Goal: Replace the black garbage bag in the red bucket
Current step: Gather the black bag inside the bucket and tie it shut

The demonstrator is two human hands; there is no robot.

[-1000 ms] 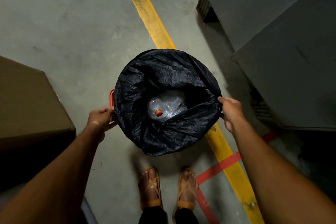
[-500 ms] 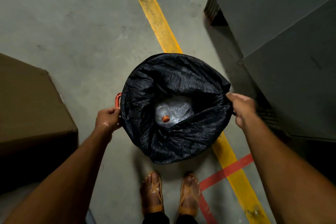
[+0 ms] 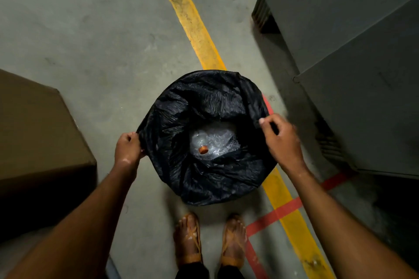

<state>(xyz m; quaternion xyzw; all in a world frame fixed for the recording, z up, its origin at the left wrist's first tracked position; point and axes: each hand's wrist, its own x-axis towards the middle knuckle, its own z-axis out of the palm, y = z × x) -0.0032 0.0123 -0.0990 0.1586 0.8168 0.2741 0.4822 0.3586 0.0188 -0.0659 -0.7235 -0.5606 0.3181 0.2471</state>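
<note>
Both hands have pulled the bag edge up off the bucket since 0.5 s ago; the red rim seen on the left then is now covered. Left hand (image 3: 128, 150) is fisted on the black bag (image 3: 204, 172) at its left edge. Right hand (image 3: 280, 140) pinches the right edge w/ thumb & fingers, other fingers loosely curled. Bag mouth gapes, w/ clear plastic (image 3: 213, 142) and an orange cap (image 3: 203, 150) at the bottom. It sits on the concrete floor (image 3: 90, 29) over a yellow line (image 3: 192, 25), cardboard box (image 3: 34, 133) to the left, grey cabinet (image 3: 351, 52) to the right, sandalled feet (image 3: 210, 240) just below.

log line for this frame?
stage: lifting old bag | left hand: gripping bag rim | right hand: pinching rim | contents: clear plastic
</note>
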